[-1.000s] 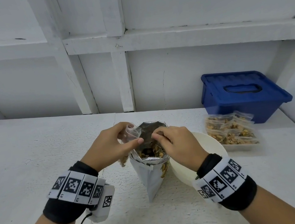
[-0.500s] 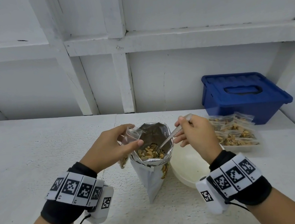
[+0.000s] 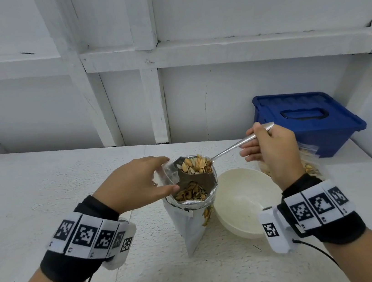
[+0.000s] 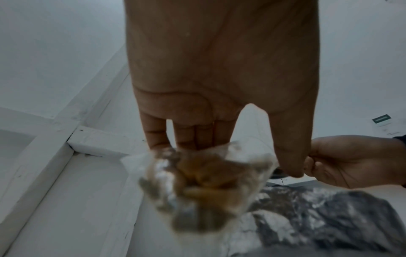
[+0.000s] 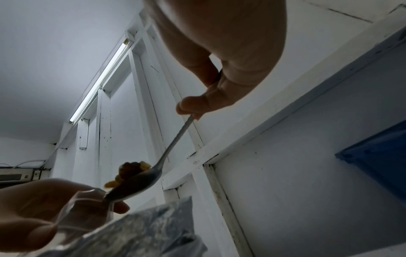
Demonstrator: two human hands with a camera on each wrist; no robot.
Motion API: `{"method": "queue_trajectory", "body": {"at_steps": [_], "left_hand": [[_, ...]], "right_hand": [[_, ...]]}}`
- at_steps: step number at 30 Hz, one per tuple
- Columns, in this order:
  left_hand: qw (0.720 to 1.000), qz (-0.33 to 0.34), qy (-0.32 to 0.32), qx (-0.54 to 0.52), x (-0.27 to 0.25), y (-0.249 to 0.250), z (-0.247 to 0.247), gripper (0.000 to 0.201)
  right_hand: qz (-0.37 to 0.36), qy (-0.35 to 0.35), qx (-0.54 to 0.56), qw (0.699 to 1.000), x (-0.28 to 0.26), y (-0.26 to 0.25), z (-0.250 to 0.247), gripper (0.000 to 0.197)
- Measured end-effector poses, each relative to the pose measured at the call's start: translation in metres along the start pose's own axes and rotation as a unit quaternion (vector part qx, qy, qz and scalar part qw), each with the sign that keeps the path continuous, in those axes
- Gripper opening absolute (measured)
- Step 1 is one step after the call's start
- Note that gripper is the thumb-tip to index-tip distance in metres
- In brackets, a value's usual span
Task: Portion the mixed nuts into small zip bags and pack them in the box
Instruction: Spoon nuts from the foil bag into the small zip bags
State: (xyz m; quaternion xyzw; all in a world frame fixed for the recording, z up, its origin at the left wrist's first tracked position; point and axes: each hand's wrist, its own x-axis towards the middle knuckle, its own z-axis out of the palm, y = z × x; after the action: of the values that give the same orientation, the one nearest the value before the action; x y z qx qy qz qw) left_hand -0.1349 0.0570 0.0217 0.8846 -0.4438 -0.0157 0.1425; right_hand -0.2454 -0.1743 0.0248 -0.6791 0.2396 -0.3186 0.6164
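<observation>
Several filled zip bags [image 3: 310, 166] lie beside the shut blue box [image 3: 309, 123], none packed. Right hand [image 3: 274, 150] grips a loaded spoon [image 3: 198, 164] over the foil pouch [image 3: 193, 202]; left hand [image 3: 136, 183] pinches a part-filled small bag [image 4: 204, 187].

bare table [image 3: 44, 196] lies left of the foil pouch [image 3: 191, 221]; bowl [image 3: 244, 204] and blue box [image 3: 309, 123] crowd the right.
</observation>
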Motion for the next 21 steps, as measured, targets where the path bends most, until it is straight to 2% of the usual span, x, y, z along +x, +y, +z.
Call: {"method": "queue_trajectory", "body": {"at_steps": [3,8,11,13,17,21], "left_hand": [[1.000,0.001,-0.003,0.009,0.004,0.004,0.001,0.092],[0.998,0.013,0.009,-0.056,0.009,0.009,0.005,0.095],[0.994,0.015,0.021,-0.105,0.010,0.013,0.008,0.077],[0.989,0.015,0.038,-0.144,0.010,0.016,0.009,0.067],[0.974,-0.010,0.085,-0.209,0.009,0.015,0.017,0.074],[0.958,-0.042,0.115,-0.259,0.007,0.009,0.023,0.062]], "right_hand": [[-0.012,-0.010,0.005,1.000,0.000,-0.005,0.004,0.025],[-0.028,-0.050,0.003,0.998,-0.004,-0.011,0.018,0.025],[-0.063,-0.075,-0.010,0.995,-0.010,-0.018,0.028,0.025],[-0.113,-0.090,-0.041,0.989,-0.014,-0.023,0.035,0.024],[-0.231,-0.102,-0.079,0.964,-0.024,-0.033,0.042,0.019],[-0.349,-0.078,-0.091,0.929,-0.028,-0.041,0.037,0.023]]}}
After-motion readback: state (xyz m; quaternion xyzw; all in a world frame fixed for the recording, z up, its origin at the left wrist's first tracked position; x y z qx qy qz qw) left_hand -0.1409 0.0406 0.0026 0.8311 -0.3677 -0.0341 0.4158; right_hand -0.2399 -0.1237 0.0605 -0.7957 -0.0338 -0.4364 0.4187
